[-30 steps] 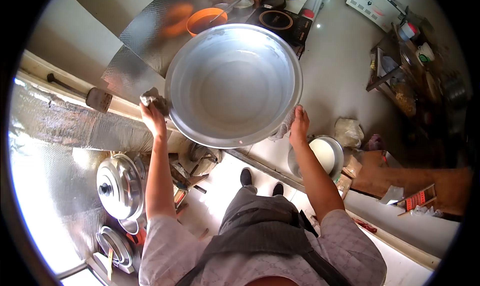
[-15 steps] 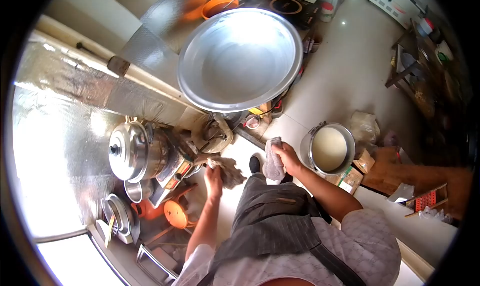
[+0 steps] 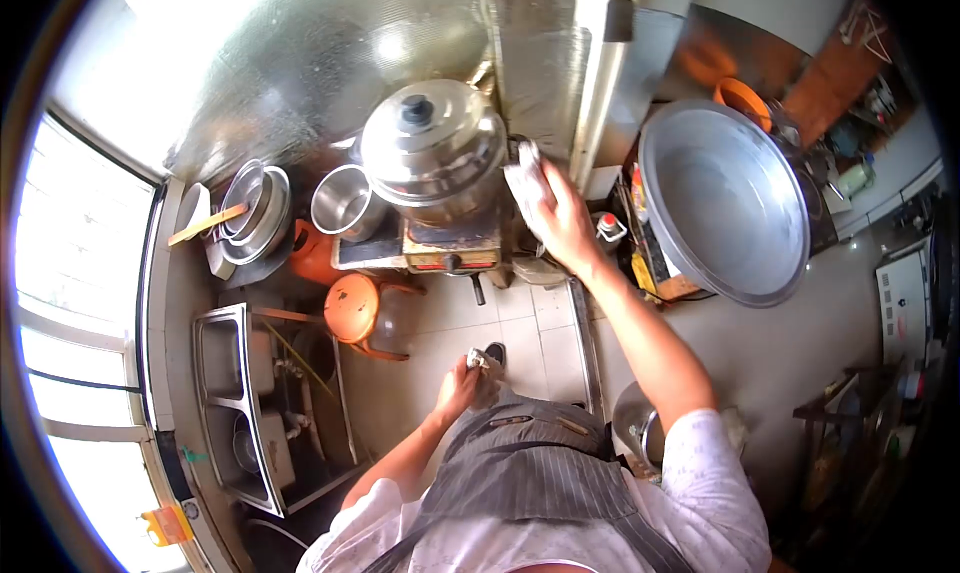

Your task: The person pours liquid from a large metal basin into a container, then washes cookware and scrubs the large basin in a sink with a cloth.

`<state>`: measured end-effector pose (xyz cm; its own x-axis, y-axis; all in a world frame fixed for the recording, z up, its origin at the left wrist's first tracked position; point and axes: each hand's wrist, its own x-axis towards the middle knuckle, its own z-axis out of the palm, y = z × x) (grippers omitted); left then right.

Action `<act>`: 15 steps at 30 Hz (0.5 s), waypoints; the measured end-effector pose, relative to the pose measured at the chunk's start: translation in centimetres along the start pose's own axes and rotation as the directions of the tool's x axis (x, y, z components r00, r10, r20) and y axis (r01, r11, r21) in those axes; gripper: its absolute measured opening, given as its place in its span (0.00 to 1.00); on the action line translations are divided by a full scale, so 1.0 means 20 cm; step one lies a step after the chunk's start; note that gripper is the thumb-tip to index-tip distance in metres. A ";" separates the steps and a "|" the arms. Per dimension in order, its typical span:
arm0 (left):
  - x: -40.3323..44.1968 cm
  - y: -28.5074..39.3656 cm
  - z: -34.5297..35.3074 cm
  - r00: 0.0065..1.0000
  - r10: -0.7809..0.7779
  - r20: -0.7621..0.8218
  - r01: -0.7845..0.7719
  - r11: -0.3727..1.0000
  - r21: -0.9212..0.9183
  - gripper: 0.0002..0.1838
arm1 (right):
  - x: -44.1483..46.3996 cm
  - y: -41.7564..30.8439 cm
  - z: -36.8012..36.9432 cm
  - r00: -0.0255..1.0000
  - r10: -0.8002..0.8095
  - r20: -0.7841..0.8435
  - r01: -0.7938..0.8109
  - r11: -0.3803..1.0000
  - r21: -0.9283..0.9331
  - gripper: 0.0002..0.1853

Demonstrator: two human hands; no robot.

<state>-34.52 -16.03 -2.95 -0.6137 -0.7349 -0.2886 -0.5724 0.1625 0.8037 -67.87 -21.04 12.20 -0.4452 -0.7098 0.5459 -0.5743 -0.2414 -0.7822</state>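
Note:
My right hand [image 3: 568, 228] reaches forward, closed on a pale cloth [image 3: 526, 185], just right of a lidded steel pot [image 3: 435, 158]. I cannot tell whether the cloth touches the pot. The pot stands on a gas stove [image 3: 452, 245], its lid on, with a black knob on top. Low in front of my apron, my left hand [image 3: 458, 391] is closed on a crumpled greyish cloth [image 3: 486, 385]. A small steel pot [image 3: 345, 203] stands at the left of the lidded one.
A large metal basin [image 3: 725, 203] rests on the counter at right. An orange stool [image 3: 352, 308] and a double sink [image 3: 240, 403] are at left. Stacked pans [image 3: 262, 218] stand near the window. A steel bucket [image 3: 632, 413] is partly behind my right arm.
My view has turned left toward the stove. My right hand has risen with its cloth to beside the lidded pot. My left hand still holds its cloth, now closer to my body.

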 end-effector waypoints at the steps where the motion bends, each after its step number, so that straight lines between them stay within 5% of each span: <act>1: 0.00 -0.07 -0.07 0.999 -0.010 -0.038 0.009 0.999 -0.044 0.11 | 0.18 -0.05 0.11 0.999 -0.041 0.010 0.041 0.997 -0.069 0.27; 3: 0.01 -0.21 -0.18 0.992 0.008 -0.129 -0.025 0.991 -0.129 0.10 | 0.51 -0.12 0.38 0.976 -0.217 -0.031 0.211 0.969 -0.129 0.26; 5: 0.04 -0.37 -0.27 0.982 -0.119 -0.144 0.094 0.981 -0.173 0.11 | 0.78 -0.05 0.63 0.960 -0.259 0.108 0.280 0.864 -0.418 0.22; 10: 0.13 -0.46 -0.46 0.972 -0.170 -0.161 0.140 0.973 -0.181 0.11 | 0.79 0.12 1.00 0.925 -0.028 0.379 0.281 0.722 -0.632 0.22; 13: 0.22 -0.30 -0.54 0.987 -0.147 -0.057 0.125 0.952 -0.280 0.09 | 0.47 0.00 0.92 0.941 -0.288 0.176 0.337 0.839 -0.427 0.18; 15: 0.28 -0.37 -0.46 0.997 -0.075 0.033 0.082 0.905 -0.418 0.08 | 0.11 -0.06 0.80 0.958 -0.239 0.158 0.282 0.880 -0.381 0.15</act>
<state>-28.71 -27.37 -5.73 -0.5869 -0.7227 -0.3652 -0.3411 -0.1884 0.9210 -57.32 -32.93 9.54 -0.1805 -0.7272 0.6623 -0.8931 -0.1609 -0.4202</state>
